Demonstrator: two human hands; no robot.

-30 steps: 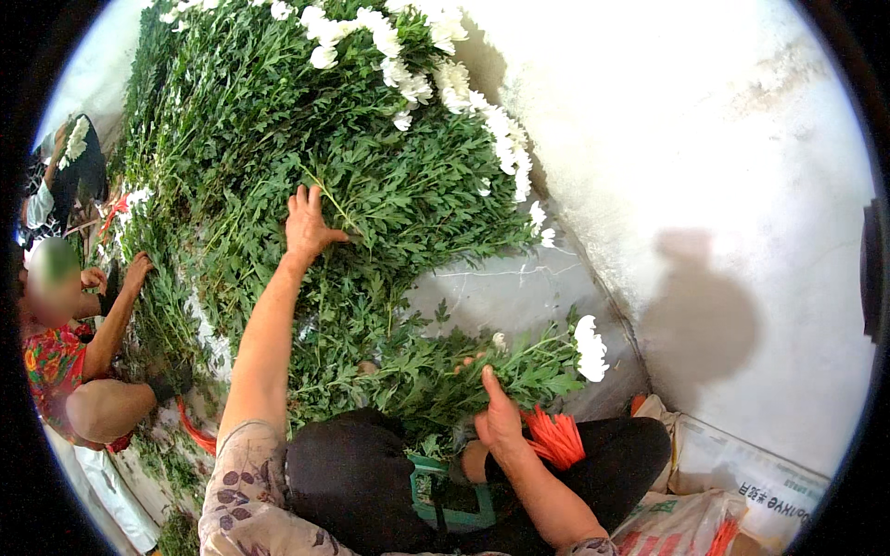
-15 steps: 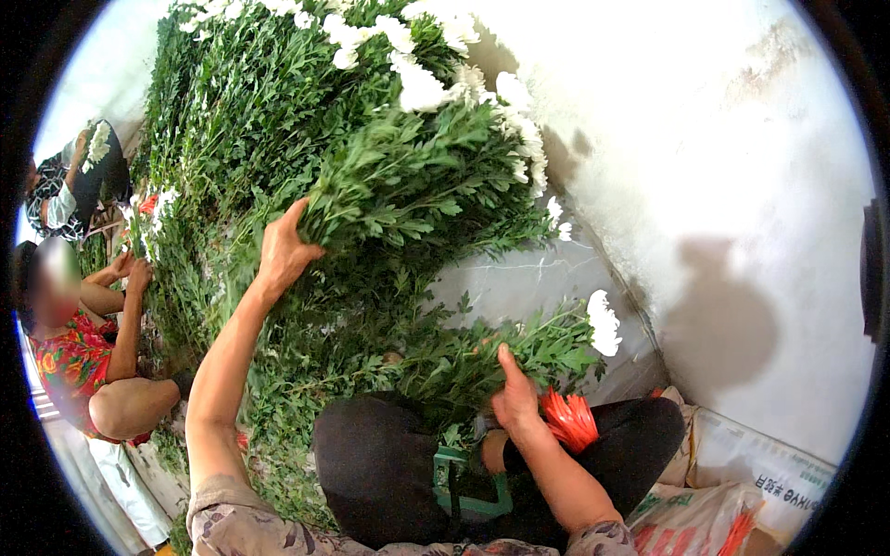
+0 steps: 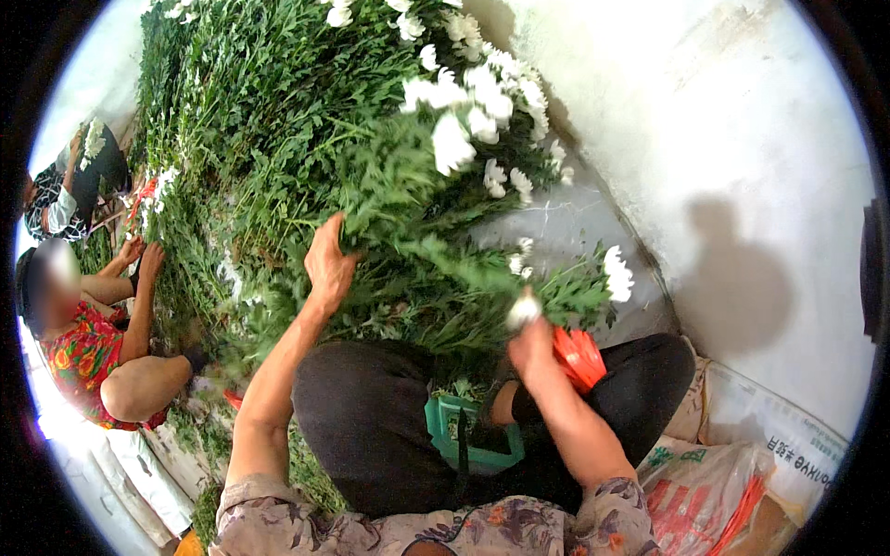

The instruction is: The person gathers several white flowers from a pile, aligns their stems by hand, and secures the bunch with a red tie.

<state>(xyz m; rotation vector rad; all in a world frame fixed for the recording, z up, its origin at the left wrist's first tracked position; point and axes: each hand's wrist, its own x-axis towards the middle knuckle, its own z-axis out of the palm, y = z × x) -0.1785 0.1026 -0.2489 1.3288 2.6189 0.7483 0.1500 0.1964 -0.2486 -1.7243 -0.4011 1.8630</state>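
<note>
My left hand is closed around the leafy stems of a chrysanthemum bunch, blurred by motion, over the big pile. White blooms stand at the far right of that bunch. Low on the right, my right hand is closed on chrysanthemum stems just above my bent knee. A small white bloom shows at its fingertips, and a leafy stem with a larger white chrysanthemum reaches out beyond it to the right. The right fingers are partly blurred.
Chrysanthemums lie heaped ahead and left, against a pale wall. Red ties rest by my right knee, a green frame between my legs. A plastic bag sits lower right. Two people work at left, the nearer in red floral clothing.
My left hand has moved right and slightly nearer with its bunch. My right hand has shifted a little to the right, and a small white bloom now shows at its fingertips.
</note>
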